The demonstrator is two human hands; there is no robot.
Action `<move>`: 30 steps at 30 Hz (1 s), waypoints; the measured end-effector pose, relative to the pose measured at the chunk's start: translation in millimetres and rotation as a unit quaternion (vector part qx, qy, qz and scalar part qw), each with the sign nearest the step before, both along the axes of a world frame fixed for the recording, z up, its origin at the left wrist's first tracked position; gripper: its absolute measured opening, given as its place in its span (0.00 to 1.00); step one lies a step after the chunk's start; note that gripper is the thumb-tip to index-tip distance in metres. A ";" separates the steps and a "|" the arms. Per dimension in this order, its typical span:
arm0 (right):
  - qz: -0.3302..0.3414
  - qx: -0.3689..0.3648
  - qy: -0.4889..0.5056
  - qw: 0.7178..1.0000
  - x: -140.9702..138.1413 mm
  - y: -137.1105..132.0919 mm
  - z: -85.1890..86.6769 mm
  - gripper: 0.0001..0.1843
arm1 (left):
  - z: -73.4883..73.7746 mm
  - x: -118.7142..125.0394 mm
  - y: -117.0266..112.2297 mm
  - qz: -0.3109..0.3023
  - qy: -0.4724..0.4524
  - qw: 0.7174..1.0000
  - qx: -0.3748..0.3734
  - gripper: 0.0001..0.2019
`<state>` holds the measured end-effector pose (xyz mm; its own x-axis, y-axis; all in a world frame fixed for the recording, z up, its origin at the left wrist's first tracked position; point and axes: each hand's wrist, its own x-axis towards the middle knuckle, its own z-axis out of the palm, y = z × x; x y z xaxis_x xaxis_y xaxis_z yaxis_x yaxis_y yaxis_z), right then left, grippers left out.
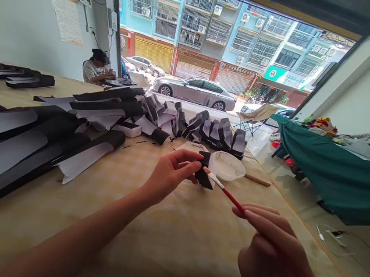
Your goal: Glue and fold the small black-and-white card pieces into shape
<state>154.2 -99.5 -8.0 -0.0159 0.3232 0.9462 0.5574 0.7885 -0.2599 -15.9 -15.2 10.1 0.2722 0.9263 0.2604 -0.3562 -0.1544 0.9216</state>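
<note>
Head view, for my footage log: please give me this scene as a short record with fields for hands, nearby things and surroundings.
Left hand: pinching a small black piece
Right hand: holding a red-handled brush, bristles at the piece
Beside the piece: round whitish dish, with a wooden handle at its rim
Table, left side: heap of black-and-white pieces
Outside: a silver car, side-on

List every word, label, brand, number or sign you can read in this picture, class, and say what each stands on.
"南宁市": start of the brown shop sign across the street; the remaining characters are too small to read surely.
Teal-and-white shop sign: characters too blurred to read.
Paper notice on the left wall: printed lines too small to read.
Paintbrush and black piece: no readable lettering.
</note>
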 end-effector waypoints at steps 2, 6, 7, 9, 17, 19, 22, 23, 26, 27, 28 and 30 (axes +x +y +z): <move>0.006 0.041 0.004 0.999 -2.2 1.5 -1.6 0.11 | -0.2 0.1 -0.1 0.000 -0.004 1.000 0.000 0.12; -0.002 0.054 -0.019 0.998 -3.8 1.8 -1.5 0.11 | -0.6 0.2 -0.4 -0.012 -0.009 1.000 0.000 0.12; -0.005 0.051 -0.030 0.998 -4.2 1.5 -0.9 0.11 | -0.7 0.2 -0.5 -0.016 -0.011 1.000 0.000 0.11; -0.010 0.048 -0.045 0.998 -4.9 0.8 0.5 0.12 | -0.7 0.3 -0.6 -0.021 -0.018 1.000 0.001 0.10; -0.014 0.032 -0.086 0.996 -8.7 -2.2 4.7 0.14 | -1.3 0.9 -0.7 -0.015 -0.019 1.000 0.006 0.09; -0.008 0.026 -0.097 0.995 -9.4 -1.9 6.3 0.17 | -1.3 0.9 -0.8 -0.015 -0.016 1.000 0.006 0.10; -0.014 0.025 -0.103 0.994 -9.9 -1.2 9.0 0.17 | -1.3 1.0 -1.1 -0.012 -0.012 1.000 0.007 0.10; -0.021 0.023 -0.106 0.994 -10.1 -1.4 9.8 0.17 | -1.2 1.0 -1.2 -0.012 -0.011 1.000 0.008 0.10; -0.053 0.032 -0.094 0.994 -11.1 -4.9 11.4 0.14 | -1.0 0.9 -1.7 -0.019 -0.010 1.000 0.009 0.09; -0.062 0.038 -0.083 0.994 -11.0 -7.2 11.5 0.13 | -0.9 0.8 -1.8 -0.023 -0.010 1.000 0.008 0.09; -0.068 0.047 -0.066 0.994 -10.2 -9.7 11.6 0.11 | -0.7 0.6 -1.9 -0.026 -0.009 1.000 0.007 0.09; -0.092 0.052 -0.016 0.994 -4.5 -13.0 11.8 0.08 | -0.6 0.1 -1.8 -0.025 -0.010 1.000 0.006 0.09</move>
